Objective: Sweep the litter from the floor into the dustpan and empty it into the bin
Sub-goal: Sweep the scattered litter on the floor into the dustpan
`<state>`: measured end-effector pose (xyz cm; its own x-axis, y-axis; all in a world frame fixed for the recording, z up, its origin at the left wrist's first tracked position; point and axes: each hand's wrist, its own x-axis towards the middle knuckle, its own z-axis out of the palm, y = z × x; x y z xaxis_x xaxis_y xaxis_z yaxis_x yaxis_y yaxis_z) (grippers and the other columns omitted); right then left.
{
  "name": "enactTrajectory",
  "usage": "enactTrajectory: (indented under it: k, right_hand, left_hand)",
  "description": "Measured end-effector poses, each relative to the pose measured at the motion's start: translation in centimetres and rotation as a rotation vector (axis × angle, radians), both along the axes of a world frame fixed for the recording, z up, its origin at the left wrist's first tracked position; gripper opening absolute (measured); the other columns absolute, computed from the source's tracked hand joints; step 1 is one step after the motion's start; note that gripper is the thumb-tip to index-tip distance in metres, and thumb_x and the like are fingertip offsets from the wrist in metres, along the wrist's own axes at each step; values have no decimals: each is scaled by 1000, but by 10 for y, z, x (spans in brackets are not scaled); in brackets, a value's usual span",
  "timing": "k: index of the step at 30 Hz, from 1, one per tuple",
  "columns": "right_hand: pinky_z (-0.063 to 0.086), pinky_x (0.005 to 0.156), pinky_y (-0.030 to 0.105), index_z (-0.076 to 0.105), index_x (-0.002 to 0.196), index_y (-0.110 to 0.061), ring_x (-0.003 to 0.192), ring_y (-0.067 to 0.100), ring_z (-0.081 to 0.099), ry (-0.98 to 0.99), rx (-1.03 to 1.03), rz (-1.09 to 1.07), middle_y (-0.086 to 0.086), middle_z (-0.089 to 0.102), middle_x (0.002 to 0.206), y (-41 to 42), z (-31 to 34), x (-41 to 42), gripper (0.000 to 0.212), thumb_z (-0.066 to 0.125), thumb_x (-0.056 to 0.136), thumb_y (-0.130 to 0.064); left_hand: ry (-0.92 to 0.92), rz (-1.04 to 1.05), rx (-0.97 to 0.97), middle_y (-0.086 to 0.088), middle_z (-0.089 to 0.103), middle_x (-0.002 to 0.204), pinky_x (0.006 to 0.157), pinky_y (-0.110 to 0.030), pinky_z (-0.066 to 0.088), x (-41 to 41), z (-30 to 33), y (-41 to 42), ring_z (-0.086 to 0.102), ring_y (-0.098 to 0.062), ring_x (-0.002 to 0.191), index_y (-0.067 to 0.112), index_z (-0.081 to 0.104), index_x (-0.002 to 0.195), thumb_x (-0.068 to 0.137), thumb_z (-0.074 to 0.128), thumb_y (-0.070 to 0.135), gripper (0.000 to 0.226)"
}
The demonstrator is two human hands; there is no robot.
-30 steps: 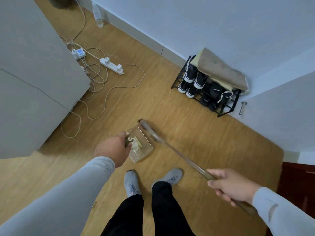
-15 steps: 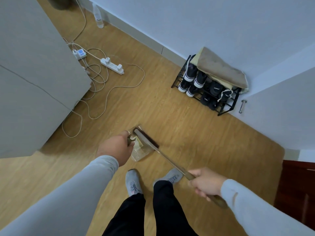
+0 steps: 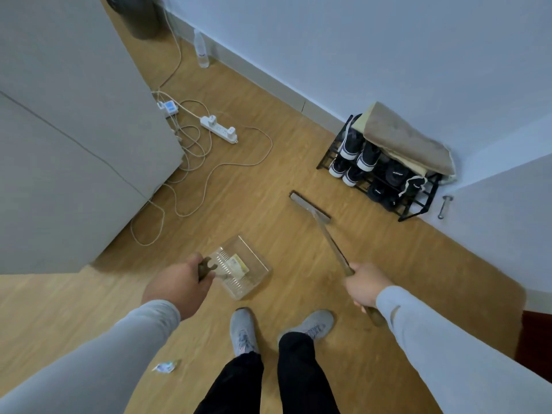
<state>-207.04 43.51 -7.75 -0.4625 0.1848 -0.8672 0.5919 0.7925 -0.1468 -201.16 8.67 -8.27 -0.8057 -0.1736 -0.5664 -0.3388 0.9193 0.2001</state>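
Observation:
My left hand [image 3: 178, 287] grips the dark handle of a clear plastic dustpan [image 3: 242, 266], which sits low over the wooden floor in front of my feet. A yellowish scrap of litter [image 3: 238, 263] lies inside the pan. My right hand [image 3: 366, 284] holds the long handle of a broom [image 3: 310, 207], whose flat head is out to the right of the pan, near the shoe rack. A small crumpled wrapper [image 3: 165, 366] lies on the floor by my left sleeve. A dark bin [image 3: 140, 16] stands at the far end beside the wall.
A grey cabinet [image 3: 68, 138] fills the left side. White cables and a power strip [image 3: 218, 130] sprawl on the floor beside it. A black shoe rack [image 3: 379, 174] with shoes and a folded cloth stands against the right wall. A clear bottle [image 3: 201, 49] leans by the skirting.
The broom head has left the dustpan and swung out right toward the shoe rack. My view has pulled back, bringing the bin and a floor wrapper into sight.

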Motion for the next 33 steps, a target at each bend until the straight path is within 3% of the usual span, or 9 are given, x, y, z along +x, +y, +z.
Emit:
enactTrajectory:
  k: [5, 8, 15, 19, 23, 26, 28, 30, 33]
  right_hand:
    - [55, 71, 30, 44, 150, -20, 83, 24, 64, 11, 73, 264, 6, 67, 115, -42, -33, -4, 58, 44, 92, -13]
    - [56, 80, 33, 44, 149, -21, 97, 26, 66, -58, 157, 521, 6, 63, 124, -48, -38, 14, 59, 43, 92, -9]
    - [52, 94, 35, 14, 162, -30, 122, 27, 62, -198, 303, 806, 5, 52, 147, 1, 17, 32, 69, 32, 99, -9]
    - [51, 77, 29, 22, 159, -41, 95, 22, 63, -225, 345, 797, 0, 56, 140, 34, 43, 31, 71, 39, 98, -10]
    - [54, 94, 30, 36, 156, -37, 110, 17, 66, -133, 218, 470, -6, 61, 139, 60, 55, 29, 56, 50, 102, -31]
    - [59, 64, 34, 50, 145, -32, 75, 21, 71, -55, 127, 292, -3, 70, 106, 46, 48, 12, 44, 51, 102, -27]
    - [51, 51, 36, 62, 126, -22, 55, 25, 61, 16, 59, 188, 5, 66, 77, 26, 32, -12, 30, 48, 99, -19]
    - [45, 47, 31, 63, 115, -20, 50, 24, 52, 65, 38, 104, 11, 58, 66, 4, 7, -44, 30, 42, 96, -13]
    - [49, 47, 30, 59, 121, -14, 49, 26, 54, 85, 47, 57, 15, 60, 65, -27, -42, -78, 36, 39, 92, -8]
  left_hand:
    - [0, 14, -17, 8, 62, 72, 60, -32, 54, 9, -9, -7, 62, -15, 66, 29, 51, 100, 98, 49, 54, 25]
    - [9, 18, -16, 7, 62, 73, 60, -32, 53, 5, -12, -7, 62, -18, 67, 28, 51, 101, 98, 50, 52, 24]
    - [23, 28, 10, 7, 63, 75, 62, -32, 54, 4, -15, -10, 62, -20, 70, 28, 53, 102, 97, 51, 51, 24]
    - [23, 17, 23, 10, 60, 72, 62, -32, 54, 3, -14, -9, 62, -19, 68, 29, 50, 101, 98, 48, 51, 22]
    - [35, 18, 36, 9, 61, 72, 61, -32, 53, -1, -13, -9, 63, -20, 69, 29, 50, 101, 98, 47, 50, 22]
    - [28, 21, 37, 10, 60, 72, 62, -32, 54, -1, -13, -10, 62, -19, 69, 29, 50, 101, 98, 48, 51, 23]
    - [25, 19, 28, 10, 60, 72, 61, -32, 54, 0, -13, -9, 61, -17, 67, 30, 51, 101, 98, 47, 53, 23]
    - [22, 11, 19, 10, 60, 73, 60, -33, 55, 0, -13, -9, 60, -14, 65, 30, 51, 102, 99, 47, 53, 24]
    - [10, 7, 2, 8, 63, 75, 63, -35, 56, -2, -17, -9, 62, -17, 68, 29, 50, 105, 99, 46, 52, 24]
